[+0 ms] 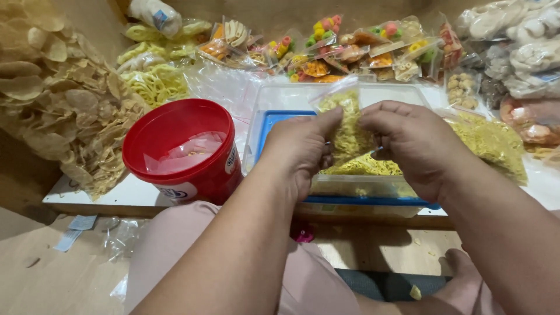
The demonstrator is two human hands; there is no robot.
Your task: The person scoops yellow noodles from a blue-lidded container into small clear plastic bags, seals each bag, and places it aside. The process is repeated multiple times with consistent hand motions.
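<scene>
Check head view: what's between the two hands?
A small clear plastic bag of yellow noodle snacks, pinched by left hand and right hand, above the clear plastic tub.

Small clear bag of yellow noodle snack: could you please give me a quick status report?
Both hands, left hand and right hand, pinching the small clear bag. Bag upright over the clear plastic tub. Red bucket at left, apart.

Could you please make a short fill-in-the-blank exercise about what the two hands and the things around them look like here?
1. The left hand and the right hand together hold a small clear bag of ____ noodle snacks.
2. The bucket beside the left hand is ____ in colour.
3. The hands are above a clear plastic container that rests on a ____ lid.

Missing words: yellow; red; blue
</scene>
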